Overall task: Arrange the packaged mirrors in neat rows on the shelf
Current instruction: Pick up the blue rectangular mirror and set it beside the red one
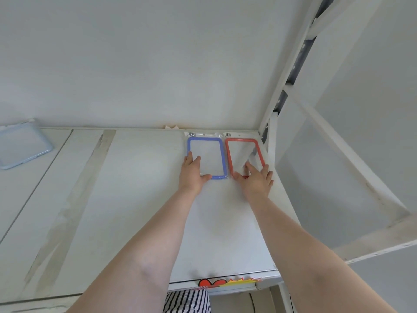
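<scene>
Two packaged mirrors lie flat side by side at the back right corner of the white shelf [140,199]. The blue-framed mirror [222,154] is on the left, the red-framed mirror [230,159] on the right, both in clear bags with header cards toward the back wall. My left hand [191,175] rests on the blue mirror's near left corner, fingers on the frame and thumb along its bottom edge. My right hand [256,177] lies on the red mirror's near edge, fingers spread over its lower part.
A light-blue-framed mirror [22,146] lies at the far left of the shelf by the back wall. The shelf upright [284,71] and a diagonal brace [343,145] bound the right side. A red and yellow sticker [225,282] marks the shelf's front edge.
</scene>
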Action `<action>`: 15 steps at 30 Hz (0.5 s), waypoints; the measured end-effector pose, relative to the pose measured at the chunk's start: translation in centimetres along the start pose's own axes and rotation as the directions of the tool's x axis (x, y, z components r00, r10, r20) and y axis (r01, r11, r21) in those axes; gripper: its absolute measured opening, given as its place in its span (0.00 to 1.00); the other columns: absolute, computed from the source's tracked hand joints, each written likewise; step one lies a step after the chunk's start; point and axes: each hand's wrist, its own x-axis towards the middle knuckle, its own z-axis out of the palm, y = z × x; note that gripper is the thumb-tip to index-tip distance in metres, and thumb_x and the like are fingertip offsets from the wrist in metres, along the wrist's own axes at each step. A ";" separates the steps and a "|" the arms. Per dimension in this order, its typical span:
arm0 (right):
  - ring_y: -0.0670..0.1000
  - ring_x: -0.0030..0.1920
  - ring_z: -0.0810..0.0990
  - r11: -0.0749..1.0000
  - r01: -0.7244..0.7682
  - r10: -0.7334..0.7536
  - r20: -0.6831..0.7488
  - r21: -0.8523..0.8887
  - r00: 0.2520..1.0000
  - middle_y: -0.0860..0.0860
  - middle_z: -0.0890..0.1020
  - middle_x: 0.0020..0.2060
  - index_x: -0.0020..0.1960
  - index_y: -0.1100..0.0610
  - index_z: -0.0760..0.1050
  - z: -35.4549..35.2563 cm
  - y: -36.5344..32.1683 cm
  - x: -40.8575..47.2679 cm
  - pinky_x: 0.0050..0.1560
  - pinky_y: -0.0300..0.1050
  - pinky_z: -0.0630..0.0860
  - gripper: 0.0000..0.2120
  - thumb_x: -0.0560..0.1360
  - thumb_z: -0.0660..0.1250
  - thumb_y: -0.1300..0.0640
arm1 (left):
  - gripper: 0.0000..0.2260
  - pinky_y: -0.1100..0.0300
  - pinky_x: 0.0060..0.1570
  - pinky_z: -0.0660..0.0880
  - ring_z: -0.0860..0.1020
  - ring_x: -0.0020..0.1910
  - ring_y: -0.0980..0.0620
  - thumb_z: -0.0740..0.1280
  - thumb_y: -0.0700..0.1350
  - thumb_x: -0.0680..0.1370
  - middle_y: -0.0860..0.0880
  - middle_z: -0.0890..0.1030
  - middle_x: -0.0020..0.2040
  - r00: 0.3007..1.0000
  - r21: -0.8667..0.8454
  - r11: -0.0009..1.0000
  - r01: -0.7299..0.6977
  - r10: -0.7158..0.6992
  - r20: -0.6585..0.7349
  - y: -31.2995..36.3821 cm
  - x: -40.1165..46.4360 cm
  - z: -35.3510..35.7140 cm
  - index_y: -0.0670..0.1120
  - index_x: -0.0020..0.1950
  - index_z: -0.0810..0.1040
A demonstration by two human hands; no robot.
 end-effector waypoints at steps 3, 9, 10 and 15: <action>0.61 0.78 0.45 1.000 0.001 -0.001 -0.002 0.004 1.000 0.57 0.48 0.78 0.72 0.42 0.65 0.0 0.0 0.0 0.77 0.57 0.45 0.30 0.73 0.66 0.38 | 0.33 0.53 0.76 0.56 0.50 0.79 0.45 0.71 0.49 0.74 0.43 0.51 0.79 1.000 0.013 1.000 0.010 -0.010 0.005 0.1 -0.2 -0.2 0.43 0.76 0.62; 0.59 0.78 0.47 1.000 -0.004 0.004 -0.050 0.015 0.999 0.54 0.50 0.79 0.73 0.44 0.64 -0.6 -0.1 -0.1 0.77 0.57 0.49 0.30 0.74 0.65 0.38 | 0.35 0.47 0.76 0.50 0.47 0.79 0.43 0.70 0.53 0.74 0.42 0.49 0.79 1.000 0.115 0.993 0.014 -0.013 -0.009 0.2 -0.6 -0.8 0.47 0.77 0.58; 0.59 0.78 0.48 1.000 0.000 0.001 -0.070 0.009 0.998 0.53 0.51 0.79 0.73 0.44 0.64 -0.8 -0.2 -0.3 0.77 0.56 0.50 0.30 0.74 0.65 0.38 | 0.34 0.47 0.76 0.50 0.47 0.79 0.43 0.69 0.54 0.75 0.42 0.49 0.79 1.000 0.121 0.993 0.019 -0.019 -0.008 0.3 -0.7 -0.9 0.47 0.77 0.58; 0.56 0.70 0.66 0.994 0.107 -0.105 -0.121 0.010 0.987 0.52 0.69 0.71 0.68 0.48 0.72 -2.3 -1.6 -2.4 0.68 0.54 0.67 0.23 0.74 0.67 0.45 | 0.27 0.51 0.73 0.60 0.63 0.74 0.44 0.66 0.49 0.77 0.43 0.65 0.75 1.000 0.150 0.989 -0.011 0.014 -0.023 1.3 -2.7 -3.6 0.46 0.75 0.63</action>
